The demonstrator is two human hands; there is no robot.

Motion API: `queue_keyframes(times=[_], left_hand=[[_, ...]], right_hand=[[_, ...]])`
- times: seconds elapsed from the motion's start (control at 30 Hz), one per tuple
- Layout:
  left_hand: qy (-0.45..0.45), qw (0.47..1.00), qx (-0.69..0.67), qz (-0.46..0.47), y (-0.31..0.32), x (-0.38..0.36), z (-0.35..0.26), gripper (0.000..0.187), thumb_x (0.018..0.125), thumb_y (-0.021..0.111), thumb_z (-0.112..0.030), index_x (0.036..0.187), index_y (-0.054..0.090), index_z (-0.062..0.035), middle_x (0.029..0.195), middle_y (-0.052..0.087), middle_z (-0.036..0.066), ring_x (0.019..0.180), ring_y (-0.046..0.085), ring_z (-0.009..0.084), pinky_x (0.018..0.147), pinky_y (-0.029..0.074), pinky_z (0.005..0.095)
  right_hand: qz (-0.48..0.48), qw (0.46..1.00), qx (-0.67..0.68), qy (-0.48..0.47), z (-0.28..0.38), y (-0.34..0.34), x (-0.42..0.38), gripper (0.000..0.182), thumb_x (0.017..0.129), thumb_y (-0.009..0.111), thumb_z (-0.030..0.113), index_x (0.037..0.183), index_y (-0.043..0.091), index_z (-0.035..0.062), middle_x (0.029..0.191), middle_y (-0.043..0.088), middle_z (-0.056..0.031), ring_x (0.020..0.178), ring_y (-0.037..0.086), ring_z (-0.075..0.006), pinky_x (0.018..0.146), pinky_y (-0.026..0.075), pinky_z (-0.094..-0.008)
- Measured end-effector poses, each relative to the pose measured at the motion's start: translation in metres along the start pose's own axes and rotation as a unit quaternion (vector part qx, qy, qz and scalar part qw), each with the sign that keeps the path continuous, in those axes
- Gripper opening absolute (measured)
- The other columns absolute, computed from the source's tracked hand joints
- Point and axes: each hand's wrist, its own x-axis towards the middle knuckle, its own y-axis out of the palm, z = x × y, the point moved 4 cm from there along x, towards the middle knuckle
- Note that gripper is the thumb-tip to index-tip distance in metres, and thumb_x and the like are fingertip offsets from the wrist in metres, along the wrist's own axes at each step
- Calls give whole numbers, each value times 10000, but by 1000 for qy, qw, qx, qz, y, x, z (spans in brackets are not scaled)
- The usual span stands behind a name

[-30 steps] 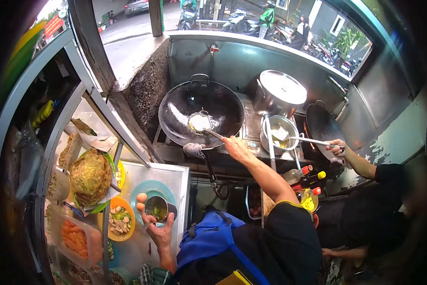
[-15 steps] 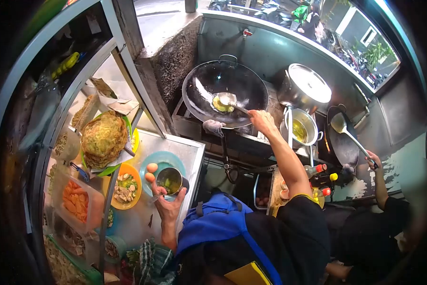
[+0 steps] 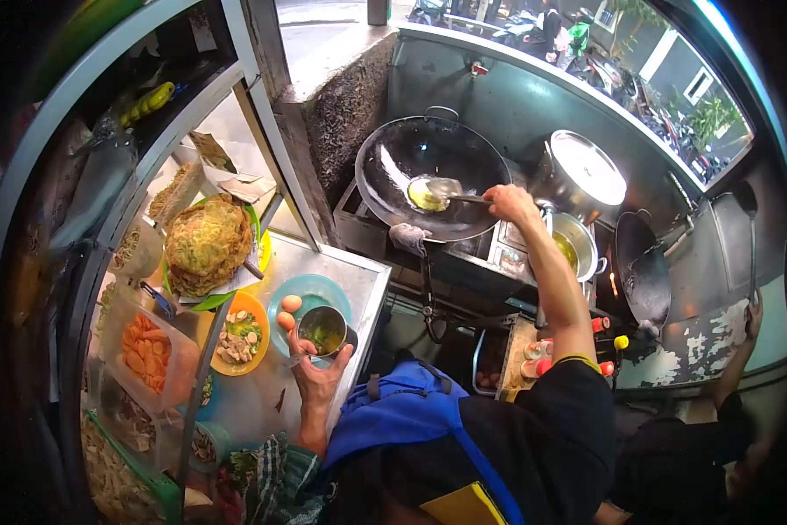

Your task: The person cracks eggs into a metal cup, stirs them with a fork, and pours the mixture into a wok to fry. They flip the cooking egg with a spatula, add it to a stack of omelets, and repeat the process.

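Observation:
My left hand [image 3: 320, 374] is wrapped round a metal cup [image 3: 325, 332] with green pieces in liquid, over the edge of a blue plate [image 3: 323, 290]. Two brown eggs [image 3: 286, 320] lie on that plate beside the cup. With my right hand [image 3: 510, 203] I grip the handle of a metal ladle [image 3: 446, 188]. The ladle's bowl is in the large black wok [image 3: 463, 144], touching the right side of a small yellow egg mixture [image 3: 423, 195] at the wok's bottom.
A lidded pot [image 3: 586, 166] and a smaller pot [image 3: 573, 241] stand right of the wok. Sauce bottles [image 3: 538, 359] are near my right arm. A co-worker's hand [image 3: 753, 315] holds a spatula by a second wok [image 3: 643, 271]. Left are fried omelettes [image 3: 206, 245] and an orange plate [image 3: 259, 315].
The ladle's bowl has shifted from on top of the egg mixture to its right side. The co-worker's spatula has been raised out of the second wok. The whole view has shifted slightly.

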Motion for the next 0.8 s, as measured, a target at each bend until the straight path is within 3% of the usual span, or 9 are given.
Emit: queue_keyframes(times=[0.03, 0.13, 0.27, 0.37, 0.43, 0.5, 0.53, 0.7, 0.8], left_hand=[[-43, 999, -11, 15, 1, -1, 3, 781, 694, 918, -257, 1260, 448, 7, 949, 473, 72, 891, 522, 238, 822, 456, 377], [-48, 998, -24, 20, 1, 2, -3, 784, 693, 919, -257, 1258, 445, 7, 949, 464, 73, 886, 515, 237, 823, 457, 379], [-49, 999, 1, 9, 2, -1, 7, 815, 671, 928, -245, 1275, 445, 9, 918, 428, 42, 867, 498, 215, 805, 453, 361], [0, 1000, 1, 5, 5, -1, 10, 856, 655, 937, -243, 1298, 435, 15, 922, 419, 36, 868, 491, 209, 800, 454, 357], [-16, 1000, -11, -10, 4, -1, 6, 883, 657, 940, -255, 1318, 429, 28, 940, 433, 43, 897, 511, 217, 819, 463, 363], [3, 1000, -19, -4, 3, 2, 5, 882, 665, 940, -271, 1316, 428, 32, 1014, 502, 76, 945, 542, 231, 841, 467, 375], [-40, 999, -32, 18, 0, 2, 3, 849, 673, 937, -276, 1286, 433, 24, 1119, 550, 130, 995, 563, 243, 863, 468, 389], [-42, 998, -46, 23, -4, 7, -3, 872, 669, 932, -256, 1314, 414, 23, 1095, 581, 121, 991, 577, 244, 858, 471, 369], [-64, 996, -55, 39, -1, 8, 1, 940, 668, 929, -265, 1378, 385, 27, 1045, 590, 92, 956, 588, 230, 858, 471, 361]], right_hand=[[6, 1000, -26, 9, 2, -16, 3, 377, 770, 701, 160, 1133, 748, 252, 1081, 743, -64, 1011, 707, -287, 902, 569, -421], [85, 991, -101, 5, 14, -63, 8, 379, 691, 774, 180, 1063, 777, 257, 1031, 758, -45, 965, 725, -262, 834, 583, -391], [186, 975, -119, -27, 16, -74, 30, 471, 628, 829, 221, 1093, 771, 266, 1032, 763, -23, 970, 726, -232, 824, 582, -365], [239, 969, -42, -52, 30, -64, 37, 453, 671, 809, 213, 1121, 761, 191, 1019, 765, -65, 907, 744, -218, 811, 587, -355], [207, 976, 21, -56, 25, -35, 51, 455, 695, 805, 186, 1145, 741, 167, 914, 767, -93, 854, 746, -207, 751, 588, -359], [187, 980, 3, -70, 27, -32, 55, 492, 703, 805, 196, 1188, 724, 169, 929, 767, -98, 867, 746, -208, 755, 587, -354], [206, 976, -4, -74, 26, -35, 57, 492, 702, 803, 194, 1187, 725, 167, 932, 766, -99, 863, 745, -208, 755, 587, -355], [276, 958, 4, -73, 25, -69, 55, 425, 711, 774, 175, 1135, 752, 153, 895, 760, -90, 822, 728, -187, 730, 574, -354], [263, 962, 1, -71, 27, -56, 62, 409, 712, 790, 165, 1119, 754, 140, 878, 757, -91, 802, 724, -198, 720, 570, -355]])
